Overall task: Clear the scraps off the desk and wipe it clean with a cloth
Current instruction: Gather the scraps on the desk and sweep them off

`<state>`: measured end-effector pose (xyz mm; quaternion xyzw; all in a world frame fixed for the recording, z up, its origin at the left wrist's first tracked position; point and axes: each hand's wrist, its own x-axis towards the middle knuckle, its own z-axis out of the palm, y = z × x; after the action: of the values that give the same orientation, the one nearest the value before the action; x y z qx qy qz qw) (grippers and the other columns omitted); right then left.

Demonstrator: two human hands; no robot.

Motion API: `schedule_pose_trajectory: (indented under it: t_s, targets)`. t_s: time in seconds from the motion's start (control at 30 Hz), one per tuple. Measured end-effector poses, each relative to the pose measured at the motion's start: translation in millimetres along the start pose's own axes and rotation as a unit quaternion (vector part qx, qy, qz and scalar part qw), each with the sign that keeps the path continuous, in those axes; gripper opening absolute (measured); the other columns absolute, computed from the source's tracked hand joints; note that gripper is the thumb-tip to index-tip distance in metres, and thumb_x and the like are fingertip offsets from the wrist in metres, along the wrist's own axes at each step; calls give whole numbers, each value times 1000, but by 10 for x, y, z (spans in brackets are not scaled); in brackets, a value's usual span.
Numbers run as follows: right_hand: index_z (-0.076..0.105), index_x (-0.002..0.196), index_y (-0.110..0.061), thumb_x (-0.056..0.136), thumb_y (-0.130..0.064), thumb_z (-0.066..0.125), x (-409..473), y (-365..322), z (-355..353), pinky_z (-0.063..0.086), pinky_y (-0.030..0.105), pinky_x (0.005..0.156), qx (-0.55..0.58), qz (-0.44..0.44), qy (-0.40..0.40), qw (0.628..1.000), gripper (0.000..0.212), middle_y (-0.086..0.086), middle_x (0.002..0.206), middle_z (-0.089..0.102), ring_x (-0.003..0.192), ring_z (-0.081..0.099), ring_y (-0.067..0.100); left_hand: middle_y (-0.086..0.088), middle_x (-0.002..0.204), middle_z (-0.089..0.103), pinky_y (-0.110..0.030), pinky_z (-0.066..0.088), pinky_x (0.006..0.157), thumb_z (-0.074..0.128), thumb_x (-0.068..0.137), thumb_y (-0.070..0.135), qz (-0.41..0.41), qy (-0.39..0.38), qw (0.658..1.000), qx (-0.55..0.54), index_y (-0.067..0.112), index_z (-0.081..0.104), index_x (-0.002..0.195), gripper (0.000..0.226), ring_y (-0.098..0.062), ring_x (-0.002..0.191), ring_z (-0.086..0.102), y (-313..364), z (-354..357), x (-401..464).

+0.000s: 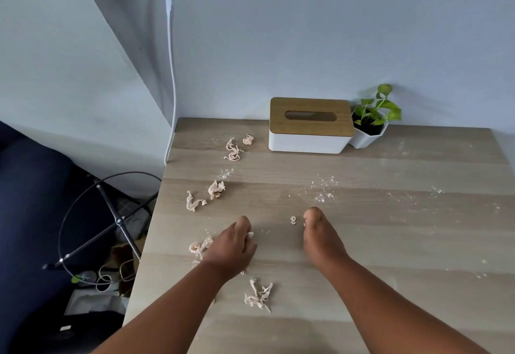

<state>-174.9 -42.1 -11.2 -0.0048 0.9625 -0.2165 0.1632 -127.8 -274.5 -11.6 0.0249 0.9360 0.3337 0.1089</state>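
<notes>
I had my left hand [232, 245] pinching a scrap [250, 234] to gather it, my right hand [317, 232] curled beside a curl [293, 220], grip unclear.

A home room, likely a study corner, is showing here. A wooden desk [362, 242] is standing against a plain wall, carrying a tissue box [310, 126] and a small potted plant [372, 122], with a dark sofa [30, 186] sitting beside it.
</notes>
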Motion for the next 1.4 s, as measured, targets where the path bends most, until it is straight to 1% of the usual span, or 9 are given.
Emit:
schedule_pose_trajectory:
  t_s: [0.1,0.2,0.37,0.63,0.87,0.97,1.1,1.3,1.4]
  targets:
    - [47,128,-14,95,-9,36,-58,57,-37,49,35,86,25,2,-36,999,35,8,124,57,105,58,27,2,77,54,-39,45,63,48,93,12,-22,6,1000,-7,19,46,102,11,-25,69,52,21,-63,-53]
    - [49,125,-7,92,3,45,-116,134,-41,50,36,81,-15,-48,-36,998,35,13,121,56,100,60,29,4,81,57,-34,45,68,51,92,6,-44,19,999,-15,16,59,98,14,-17,75,54,35,-143,-135]
    - [52,114,-9,96,-4,44,-211,172,-87,45,37,73,-34,-89,-16,995,20,11,109,59,91,60,32,1,73,54,-39,41,65,53,91,7,-80,43,996,-8,16,49,78,16,-17,71,51,42,-164,-376]
    - [45,129,-9,91,7,42,-76,165,-41,44,34,74,-19,-89,-40,995,41,12,118,57,98,60,31,5,78,61,-37,46,69,52,91,7,-131,48,990,9,17,58,85,13,-19,78,56,47,-6,-640]
    - [45,117,-12,88,4,43,70,109,27,38,34,64,-77,-100,-17,992,33,13,108,62,79,54,32,1,91,64,-37,49,75,51,94,10,-117,53,991,21,15,63,91,13,-19,86,58,28,46,-739]
    - [48,115,-11,100,-12,48,96,119,94,40,34,64,-85,-125,8,988,15,10,110,63,89,62,33,3,99,65,-35,48,73,51,99,23,-106,56,991,52,20,63,100,12,-21,90,61,-1,89,-739]
    - [50,115,-13,106,-34,47,136,120,166,46,36,68,-110,-124,23,986,23,7,109,61,92,62,31,2,109,67,-34,51,76,60,99,35,-92,53,992,72,22,67,117,23,-22,98,65,-42,139,-730]
    - [53,108,-11,102,-13,50,183,93,215,36,35,63,-133,-130,20,982,7,12,103,62,88,63,36,-4,91,62,-38,48,66,64,99,26,-70,62,992,88,13,73,94,17,-28,84,63,-68,178,-689]
    - [51,110,-8,102,-9,45,184,82,225,35,35,64,-150,-135,16,979,11,13,104,62,88,63,36,-4,92,62,-38,47,67,60,100,24,-75,59,992,86,11,68,94,16,-27,84,61,-39,186,-661]
